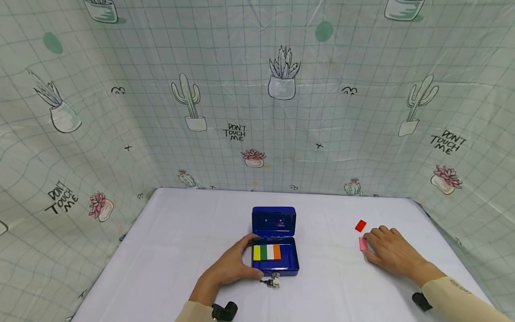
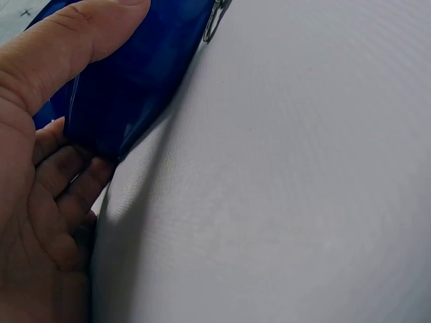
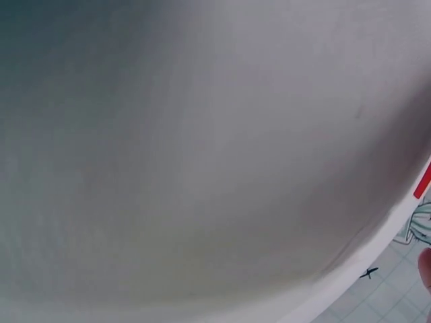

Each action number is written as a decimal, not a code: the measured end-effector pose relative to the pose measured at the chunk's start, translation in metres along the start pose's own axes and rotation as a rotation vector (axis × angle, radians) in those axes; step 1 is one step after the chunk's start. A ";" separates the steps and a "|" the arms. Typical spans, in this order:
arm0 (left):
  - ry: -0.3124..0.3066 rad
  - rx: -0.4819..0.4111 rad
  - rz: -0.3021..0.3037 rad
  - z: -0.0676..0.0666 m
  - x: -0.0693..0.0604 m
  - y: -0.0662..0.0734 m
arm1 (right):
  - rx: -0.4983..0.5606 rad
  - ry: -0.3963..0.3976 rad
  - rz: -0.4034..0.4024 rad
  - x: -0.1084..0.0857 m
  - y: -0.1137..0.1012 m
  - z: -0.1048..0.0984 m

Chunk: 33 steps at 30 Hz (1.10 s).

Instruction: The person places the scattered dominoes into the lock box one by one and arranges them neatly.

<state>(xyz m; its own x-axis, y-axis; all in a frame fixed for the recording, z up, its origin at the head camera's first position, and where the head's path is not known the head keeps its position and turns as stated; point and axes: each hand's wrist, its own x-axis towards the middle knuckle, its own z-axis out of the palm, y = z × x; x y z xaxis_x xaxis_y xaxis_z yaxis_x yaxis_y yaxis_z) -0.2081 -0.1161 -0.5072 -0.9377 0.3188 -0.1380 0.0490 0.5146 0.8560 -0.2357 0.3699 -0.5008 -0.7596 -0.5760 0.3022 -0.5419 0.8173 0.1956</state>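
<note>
A small blue cash box (image 1: 289, 259) stands on the table, its lid (image 1: 273, 221) raised at the back. Yellow (image 1: 256, 253), green (image 1: 263, 252), white (image 1: 270, 252) and orange (image 1: 277, 252) blocks lie side by side in it, toward the left. My left hand (image 1: 229, 266) grips the box's left side, thumb at the front corner and fingers toward the back; the left wrist view shows the fingers against the blue wall (image 2: 135, 87). Over on the right, my right hand (image 1: 392, 250) pinches a pink block (image 1: 363, 244) between thumb and fingertips. Just beyond it lies a red block (image 1: 360, 225).
Keys (image 1: 268, 282) hang at the lock (image 1: 275, 277) on the box's front. A white cloth (image 1: 193, 223) covers the table. Behind and at both sides hangs a grid-patterned curtain (image 1: 225, 170) printed with cacti.
</note>
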 end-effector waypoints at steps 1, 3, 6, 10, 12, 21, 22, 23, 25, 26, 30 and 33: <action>0.000 -0.001 -0.001 0.000 0.000 0.000 | 0.000 0.009 -0.004 0.000 0.000 0.000; 0.000 -0.003 0.000 0.000 0.000 -0.001 | -0.002 0.015 0.000 0.001 -0.001 0.000; -0.003 -0.010 0.003 0.000 -0.001 -0.001 | 0.005 -0.003 0.027 0.002 -0.002 -0.002; -0.002 -0.015 0.011 -0.001 -0.001 0.000 | 0.015 -0.032 0.058 0.003 -0.003 -0.003; -0.001 -0.012 0.013 -0.001 -0.001 0.000 | 0.017 -0.020 0.061 0.003 -0.003 -0.003; 0.002 -0.009 0.021 -0.001 0.001 -0.001 | -0.010 0.092 0.032 0.012 -0.008 -0.001; 0.002 -0.007 0.022 -0.001 0.001 -0.001 | -0.008 0.096 0.029 0.014 -0.009 -0.001; 0.003 -0.007 0.023 -0.001 0.001 -0.001 | -0.011 0.100 0.027 0.015 -0.010 -0.001; 0.004 -0.006 0.023 -0.001 0.001 -0.001 | -0.010 0.112 0.020 0.018 -0.013 -0.002; 0.004 -0.006 0.023 -0.001 0.000 -0.001 | -0.006 0.117 0.016 0.020 -0.014 -0.003; 0.006 -0.007 0.020 0.000 0.000 -0.002 | 0.001 0.145 -0.006 0.026 -0.020 -0.004; 0.006 -0.011 0.014 0.001 0.000 -0.002 | 0.010 0.172 -0.023 0.031 -0.024 -0.006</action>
<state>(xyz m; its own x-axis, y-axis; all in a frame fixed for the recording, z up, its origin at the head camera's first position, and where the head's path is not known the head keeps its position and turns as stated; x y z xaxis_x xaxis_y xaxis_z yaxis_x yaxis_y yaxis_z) -0.2075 -0.1170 -0.5095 -0.9390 0.3210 -0.1231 0.0581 0.5012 0.8634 -0.2442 0.3329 -0.4909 -0.6746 -0.5830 0.4528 -0.5626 0.8032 0.1958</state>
